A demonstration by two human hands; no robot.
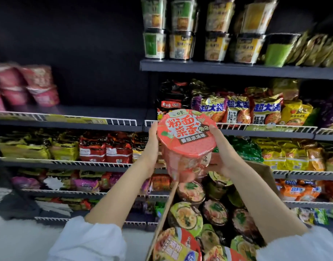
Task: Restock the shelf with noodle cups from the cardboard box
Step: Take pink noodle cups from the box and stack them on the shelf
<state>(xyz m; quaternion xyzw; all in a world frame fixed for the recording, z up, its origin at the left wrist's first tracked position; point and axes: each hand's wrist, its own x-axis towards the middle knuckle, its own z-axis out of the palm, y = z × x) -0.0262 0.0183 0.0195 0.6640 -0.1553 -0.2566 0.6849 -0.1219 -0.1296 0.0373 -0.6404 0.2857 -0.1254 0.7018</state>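
One noodle cup [186, 136], gripped between left hand [152, 146] and right hand [221, 149].

Dark grey store shelving [237, 69] with white wire front rails [82, 117] stands against a black back wall [77, 44], above a pale floor [15, 238].

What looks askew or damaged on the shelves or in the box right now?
Nothing looks damaged or spilled. The yellow cup at the top right leans instead of sitting square on its stack. Cups in the cardboard box lie at mixed angles. Both hands hold the red noodle cup tilted.
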